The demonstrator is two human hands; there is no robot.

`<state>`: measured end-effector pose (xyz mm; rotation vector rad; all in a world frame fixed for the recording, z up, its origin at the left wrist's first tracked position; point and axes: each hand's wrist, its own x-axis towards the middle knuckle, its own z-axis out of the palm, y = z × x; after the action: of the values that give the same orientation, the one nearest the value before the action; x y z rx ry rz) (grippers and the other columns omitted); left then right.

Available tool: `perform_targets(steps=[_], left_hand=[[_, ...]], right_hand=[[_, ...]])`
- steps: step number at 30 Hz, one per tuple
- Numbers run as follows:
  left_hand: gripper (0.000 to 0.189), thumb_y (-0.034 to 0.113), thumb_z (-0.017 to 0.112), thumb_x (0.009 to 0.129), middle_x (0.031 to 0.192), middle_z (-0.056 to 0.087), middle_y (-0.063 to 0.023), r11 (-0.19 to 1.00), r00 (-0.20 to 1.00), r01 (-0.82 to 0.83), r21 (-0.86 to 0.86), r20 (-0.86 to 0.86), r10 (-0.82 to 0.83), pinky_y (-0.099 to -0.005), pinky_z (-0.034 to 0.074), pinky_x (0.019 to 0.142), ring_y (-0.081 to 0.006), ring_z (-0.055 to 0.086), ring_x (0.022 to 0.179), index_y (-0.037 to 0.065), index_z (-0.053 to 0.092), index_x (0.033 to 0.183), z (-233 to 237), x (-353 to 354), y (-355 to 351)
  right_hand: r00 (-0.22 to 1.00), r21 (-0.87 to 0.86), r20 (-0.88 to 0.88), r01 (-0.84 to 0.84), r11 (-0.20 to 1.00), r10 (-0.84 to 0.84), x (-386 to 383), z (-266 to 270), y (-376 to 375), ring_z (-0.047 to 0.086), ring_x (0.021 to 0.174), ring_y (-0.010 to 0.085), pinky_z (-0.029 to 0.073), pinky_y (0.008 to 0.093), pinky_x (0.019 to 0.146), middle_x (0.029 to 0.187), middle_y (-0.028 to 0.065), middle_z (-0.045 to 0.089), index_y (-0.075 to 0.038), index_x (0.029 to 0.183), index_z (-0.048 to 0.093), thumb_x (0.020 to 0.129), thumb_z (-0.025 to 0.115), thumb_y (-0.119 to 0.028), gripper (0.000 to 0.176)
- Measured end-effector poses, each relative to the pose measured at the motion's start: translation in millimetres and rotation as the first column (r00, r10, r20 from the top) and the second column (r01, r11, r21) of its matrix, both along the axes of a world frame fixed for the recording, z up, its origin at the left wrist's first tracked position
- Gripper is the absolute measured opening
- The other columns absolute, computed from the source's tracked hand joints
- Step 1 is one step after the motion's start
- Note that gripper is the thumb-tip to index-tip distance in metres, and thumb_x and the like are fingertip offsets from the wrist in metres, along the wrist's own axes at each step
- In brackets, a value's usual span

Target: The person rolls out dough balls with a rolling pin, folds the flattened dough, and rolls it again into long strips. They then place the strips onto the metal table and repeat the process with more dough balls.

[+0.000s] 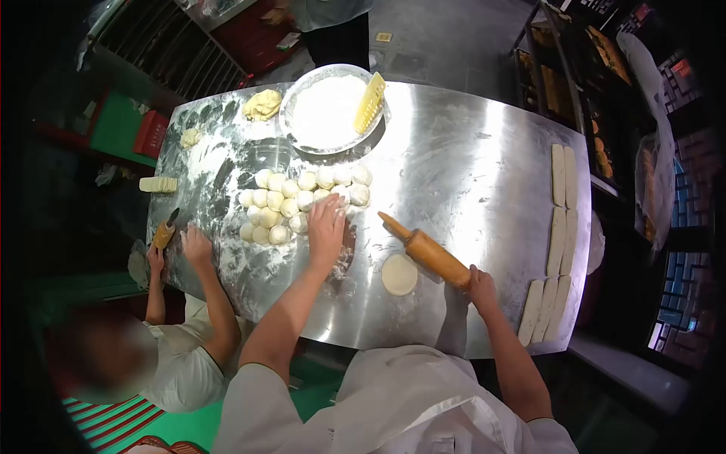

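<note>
Steel table (469,159): broad and shiny, streaked with white powder on its left half; green and red surfaces beyond its left edge.
Far left: a co-worker (185,371) in a pale top, 1 hand gripping a small roller (162,235) with a dark end, the other hand near the table edge.
Table's left edge: a pale ridged dough block (158,185), with a small dough lump (190,138) farther in.
Far side: a bigger yellowish dough mass (262,105) just left of a bowl (285,125) of white powder; a yellow scraper (369,104) leans at its right rim.
Middle: dough balls (290,207), clustered in uneven rows.
Left hand (326,227): fingers extended and fairly close together, over the cluster's near right part; what lies beneath is hidden.
Right of that: 1 flat dough disc (399,275) on the steel, just beside the rolling pin (437,258).
Right hand (481,287): closed around the pin's near handle; its other handle points toward the balls.
Right edge: 7 dough strips (556,242), in groups of 2, 2 and 3.
Far right: a dark rack (556,72) with trays.
</note>
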<state>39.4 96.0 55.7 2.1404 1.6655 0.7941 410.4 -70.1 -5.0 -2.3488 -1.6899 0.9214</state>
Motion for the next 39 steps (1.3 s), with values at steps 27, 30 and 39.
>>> perform_targets(steps=[27,30,39], left_hand=[[0.024,0.031,0.061,0.093,0.084,0.069,-0.0188,0.985,0.989,0.065,-0.162,-0.122,-0.085,-0.0503,0.049,0.070,-0.0422,0.065,0.079,0.009,0.070,0.097,14.0,-0.3,102.9],[0.020,0.023,0.065,0.088,0.093,0.069,-0.0157,0.859,0.903,0.111,-0.500,-0.311,-0.298,-0.0469,0.048,0.080,-0.0373,0.064,0.092,0.009,0.069,0.103,14.3,-9.0,34.5],[0.042,0.021,0.080,0.075,0.107,0.062,-0.0124,0.912,0.970,0.095,-0.400,-0.169,-0.175,-0.0432,0.040,0.091,-0.0289,0.058,0.106,0.006,0.061,0.109,-42.1,90.1,-86.5]], right_hand=[[0.393,-0.493,-0.615,0.485,0.722,-0.684,42.4,-7.6,8.6,0.030,0.033,0.0091,0.024,0.0276,0.033,0.046,-0.0019,0.039,-0.009,0.068,0.051,0.101,0.042,-0.050,0.053],[0.425,-0.482,-0.599,0.486,0.729,-0.679,39.0,-1.0,12.3,0.028,0.032,0.0093,0.022,0.0276,0.033,0.046,-0.0022,0.037,-0.010,0.067,0.050,0.101,0.043,-0.050,0.053],[0.414,-0.472,-0.627,0.471,0.745,-0.659,38.8,-3.0,11.5,0.028,0.035,0.0101,0.023,0.0280,0.035,0.047,-0.0021,0.036,-0.010,0.068,0.049,0.101,0.042,-0.048,0.051]])
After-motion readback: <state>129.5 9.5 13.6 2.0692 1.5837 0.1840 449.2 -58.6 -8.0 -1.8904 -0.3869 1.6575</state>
